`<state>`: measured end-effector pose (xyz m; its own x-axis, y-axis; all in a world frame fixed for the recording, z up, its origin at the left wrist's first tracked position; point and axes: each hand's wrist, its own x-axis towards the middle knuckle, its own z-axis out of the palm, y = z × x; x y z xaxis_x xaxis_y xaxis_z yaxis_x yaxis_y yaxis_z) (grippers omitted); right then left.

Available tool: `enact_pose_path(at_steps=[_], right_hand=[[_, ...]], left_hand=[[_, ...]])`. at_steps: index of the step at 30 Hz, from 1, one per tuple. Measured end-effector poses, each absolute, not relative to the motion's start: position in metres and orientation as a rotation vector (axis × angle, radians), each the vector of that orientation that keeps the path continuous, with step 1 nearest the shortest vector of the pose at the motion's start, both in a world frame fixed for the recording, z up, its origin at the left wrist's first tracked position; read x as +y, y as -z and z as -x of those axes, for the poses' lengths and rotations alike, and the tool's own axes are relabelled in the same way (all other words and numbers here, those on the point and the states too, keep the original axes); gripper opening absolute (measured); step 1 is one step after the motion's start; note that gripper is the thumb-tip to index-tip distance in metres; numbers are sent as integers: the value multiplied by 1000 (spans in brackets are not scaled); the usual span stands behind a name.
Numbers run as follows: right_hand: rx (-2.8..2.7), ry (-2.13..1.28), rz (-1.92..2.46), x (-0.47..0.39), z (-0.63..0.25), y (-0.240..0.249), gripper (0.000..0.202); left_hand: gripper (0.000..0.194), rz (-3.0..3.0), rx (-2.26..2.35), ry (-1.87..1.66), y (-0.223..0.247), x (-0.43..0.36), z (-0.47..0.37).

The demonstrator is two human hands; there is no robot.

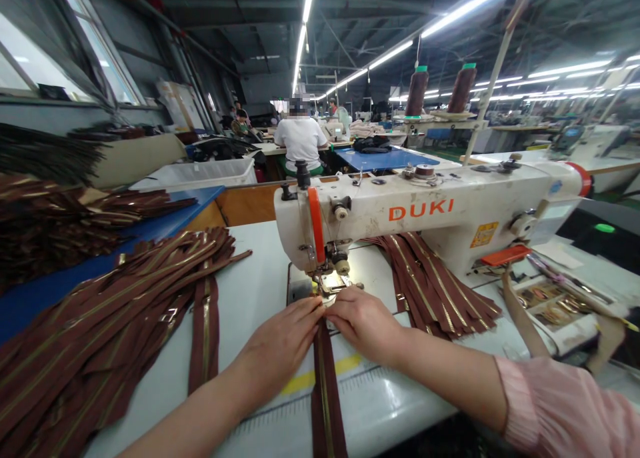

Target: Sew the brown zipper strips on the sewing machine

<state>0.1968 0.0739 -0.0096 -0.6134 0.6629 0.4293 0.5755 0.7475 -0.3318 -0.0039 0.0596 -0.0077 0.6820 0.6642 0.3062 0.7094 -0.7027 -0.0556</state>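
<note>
A brown zipper (pixel 327 391) with gold teeth runs from the table's front edge up to the sewing machine (pixel 370 208). At its far end, close to the lit presser foot (pixel 334 283), both hands meet. My left hand (pixel 290 335) has its fingers pressed together on the zipper's left side. My right hand (pixel 367 321) is closed with bent fingers, pinching the same zipper from the right. The zipper's end under the fingertips is hidden. Left of the hands lies a large heap of brown zippers (pixel 130 311); another bundle of zippers (pixel 430 285) lies behind the machine's needle area.
A parts tray (pixel 555 305) with small metal pieces stands at the right, beside a tan strip (pixel 520 311). Two brown thread cones (pixel 417 93) stand behind the machine. More zippers (pixel 60 225) cover a blue table at left. A person in white (pixel 301 141) sits ahead.
</note>
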Motion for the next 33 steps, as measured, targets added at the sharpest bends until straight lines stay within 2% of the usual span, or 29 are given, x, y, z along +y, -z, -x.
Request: enact_pose_path(at_steps=[13, 33], right_hand=[[-2629, 69, 798, 70, -195, 9, 13], [-2561, 142, 762, 64, -195, 13, 17]], left_hand=[[37, 2755, -1075, 475, 11, 60, 9], [40, 2849, -1064, 368, 8, 53, 10]])
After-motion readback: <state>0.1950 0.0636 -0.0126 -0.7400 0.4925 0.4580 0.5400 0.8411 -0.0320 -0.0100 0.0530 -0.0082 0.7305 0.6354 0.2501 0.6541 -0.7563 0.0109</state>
